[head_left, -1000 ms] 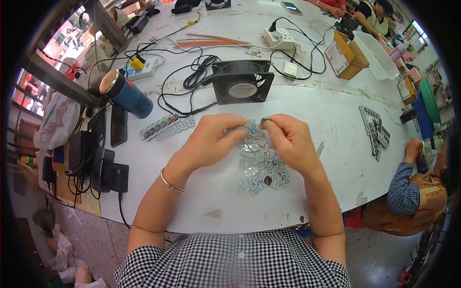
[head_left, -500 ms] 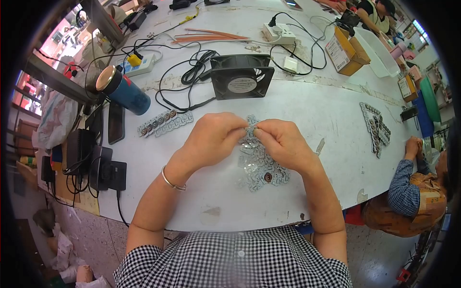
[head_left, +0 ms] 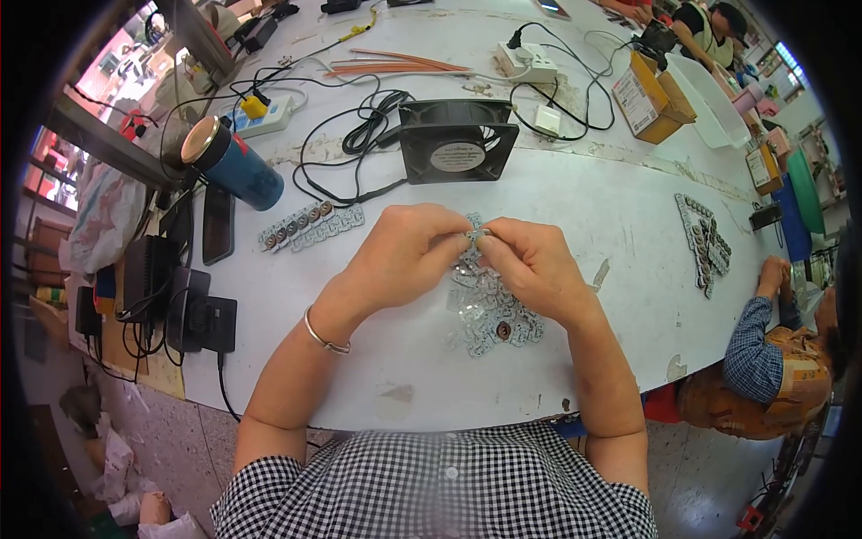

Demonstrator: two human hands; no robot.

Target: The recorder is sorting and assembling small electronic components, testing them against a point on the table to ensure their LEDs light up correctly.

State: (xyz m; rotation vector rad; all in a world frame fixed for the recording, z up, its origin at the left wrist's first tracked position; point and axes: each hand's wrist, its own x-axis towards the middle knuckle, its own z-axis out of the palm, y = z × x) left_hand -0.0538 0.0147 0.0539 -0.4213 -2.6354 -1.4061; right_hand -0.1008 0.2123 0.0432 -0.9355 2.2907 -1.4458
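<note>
My left hand (head_left: pixel 404 256) and my right hand (head_left: pixel 536 267) meet over the pile, both closed in a pinch. Between their fingertips is a small pale circuit board (head_left: pixel 477 233), partly hidden by the fingers. Beneath and just in front of them spreads a loose heap of similar pale circuit boards (head_left: pixel 489 301), with a round brown part (head_left: pixel 504 331) on its near side. Clear plastic seems to glint among the heap. Off to the left lies a strip of boards (head_left: pixel 310 226), several of them carrying round brown parts.
A black fan (head_left: pixel 460 144) stands beyond my hands, its cable coiled leftward. At left are a blue tumbler (head_left: pixel 235 166), a phone (head_left: pixel 217 223) and black adapters (head_left: pixel 199 314). More boards (head_left: pixel 703 242) lie right. Farther back are a power strip (head_left: pixel 525 63) and carton (head_left: pixel 648 99); a person sits right.
Both hands stay pinched together in nearly the same place. The fingertips have shifted slightly, and more of the small board shows between them. The whole view has moved a little.
</note>
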